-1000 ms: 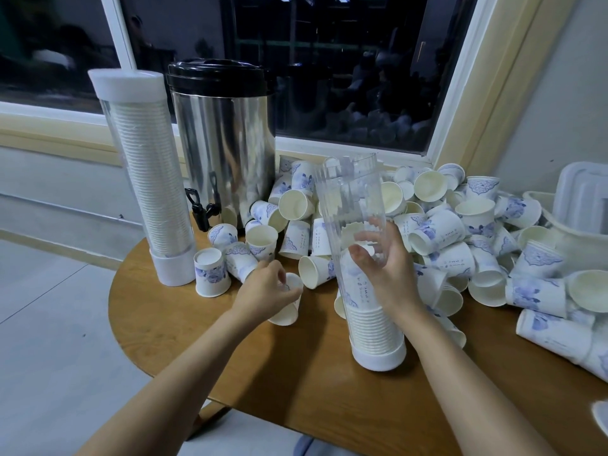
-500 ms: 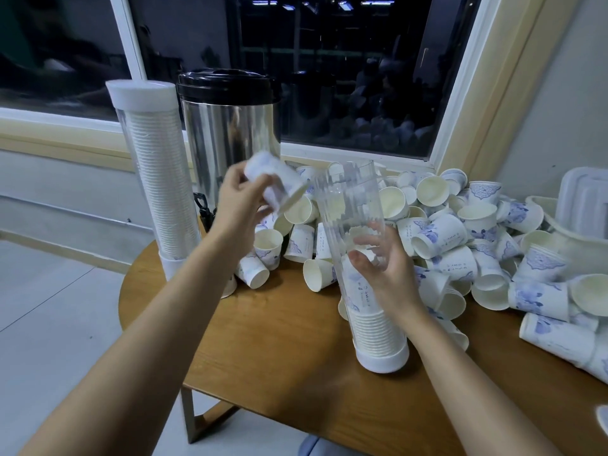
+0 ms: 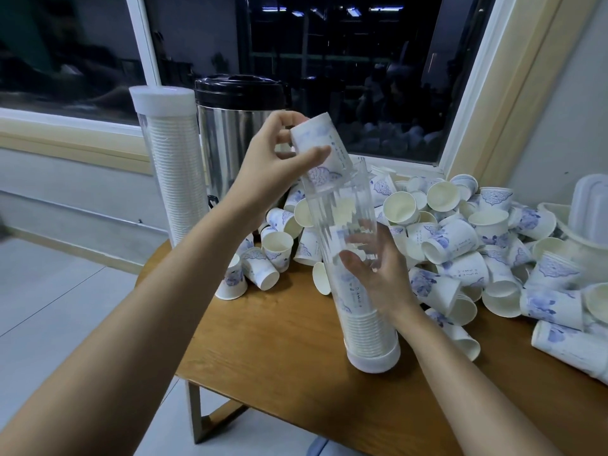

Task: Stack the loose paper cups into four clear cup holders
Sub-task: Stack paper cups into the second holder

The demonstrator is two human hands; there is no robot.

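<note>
A clear cup holder [image 3: 342, 205] with a white base stands upright on the wooden table [image 3: 279, 350], its lower part filled with stacked cups. My right hand [image 3: 375, 278] grips the tube around its middle. My left hand [image 3: 279, 159] holds a white paper cup with blue print [image 3: 320, 141] upside down and tilted, its rim entering the tube's open top. A second holder [image 3: 172, 166], full and capped in white, stands at the back left. A big heap of loose paper cups [image 3: 460, 245] lies to the right and behind.
A steel drinks urn with a black lid [image 3: 230, 133] stands behind the holders by the window. A white plastic tub with a lid [image 3: 589, 212] sits at the far right. The table's left and front edges drop to a tiled floor [image 3: 49, 307].
My left hand picked a cup off the table, lifted it and carried it right to the tube's mouth. My right hand has kept its hold on the tube.
</note>
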